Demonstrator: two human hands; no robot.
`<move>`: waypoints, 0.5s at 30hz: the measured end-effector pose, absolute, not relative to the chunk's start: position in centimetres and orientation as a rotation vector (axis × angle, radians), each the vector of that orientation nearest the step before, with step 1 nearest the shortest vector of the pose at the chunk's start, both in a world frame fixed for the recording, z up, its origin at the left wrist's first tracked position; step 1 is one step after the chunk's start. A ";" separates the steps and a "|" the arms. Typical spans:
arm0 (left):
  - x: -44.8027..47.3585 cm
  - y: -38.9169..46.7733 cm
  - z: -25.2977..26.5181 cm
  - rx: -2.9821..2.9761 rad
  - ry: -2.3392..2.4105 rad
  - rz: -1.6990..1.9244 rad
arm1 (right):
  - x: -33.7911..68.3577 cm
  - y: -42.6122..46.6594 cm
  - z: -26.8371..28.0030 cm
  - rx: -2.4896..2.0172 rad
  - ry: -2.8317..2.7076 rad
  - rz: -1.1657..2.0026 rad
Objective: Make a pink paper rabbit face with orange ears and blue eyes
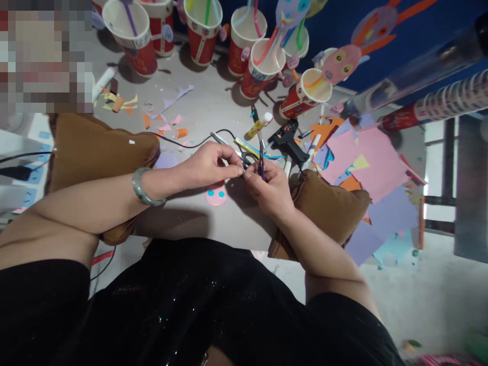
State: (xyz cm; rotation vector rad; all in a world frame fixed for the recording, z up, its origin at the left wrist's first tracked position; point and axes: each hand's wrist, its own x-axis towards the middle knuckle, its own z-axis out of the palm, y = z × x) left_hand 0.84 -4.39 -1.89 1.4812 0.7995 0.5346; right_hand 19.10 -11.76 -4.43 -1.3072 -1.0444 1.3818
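Observation:
My left hand (209, 165), with a jade-coloured bangle (148, 187) at the wrist, is closed in a pinch. Its fingertips meet those of my right hand; whatever lies between them is too small to make out. My right hand (270, 188) is closed around slim, dark purple scissors (262, 165) that point away from me. Just beyond the fingers lies another pair of scissors with dark loop handles (249, 157), beside yellow and blue straws (246, 146). Below my left fingertips is a pink paper disc (216, 196) with two blue dots.
A black glue gun (290, 143) and a yellow tube with a white cap (260, 125) lie beyond my right hand. Red paper cups (204, 46) with straws line the back. Brown cushions (99, 152) flank my arms. Coloured paper (371, 160) is piled at right; a cable (183, 145) crosses the table.

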 end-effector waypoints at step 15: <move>0.9 -4.5 -1.8 1.303 0.825 0.533 | 18.4 -11.6 -4.0 -1.174 -0.865 1.464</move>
